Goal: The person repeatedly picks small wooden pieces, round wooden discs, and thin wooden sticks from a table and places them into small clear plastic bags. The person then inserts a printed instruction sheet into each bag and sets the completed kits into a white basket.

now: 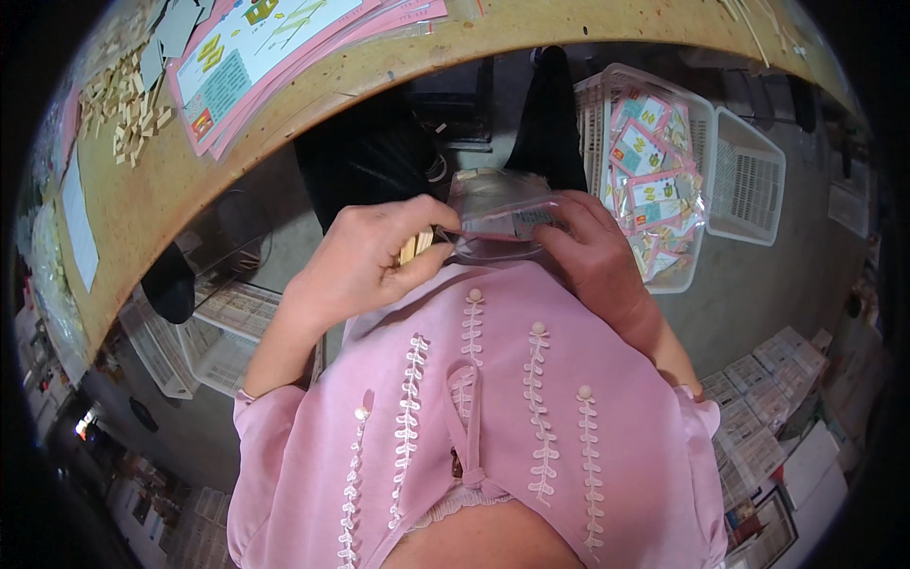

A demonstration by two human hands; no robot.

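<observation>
In front of my chest my left hand (365, 254) is closed round a few small pale wooden pieces (415, 247). Its fingertips also meet the left edge of a clear plastic bag (495, 201). My right hand (595, 248) grips that bag at its right side, thumb and fingers closed on the film. The bag's near edge gapes toward me, and a printed pink-edged card shows through the plastic. Some pale pieces appear at the bag's far end. How many pieces sit in my left palm is hidden by the fingers.
A curved wooden table (313, 100) bears a stack of pink printed cards (256, 66) and a heap of small wooden pieces (128, 114). On the floor at right, a white basket (697, 142) holds several filled packets, beside another white basket (749, 175). More crates (227, 351) stand at left.
</observation>
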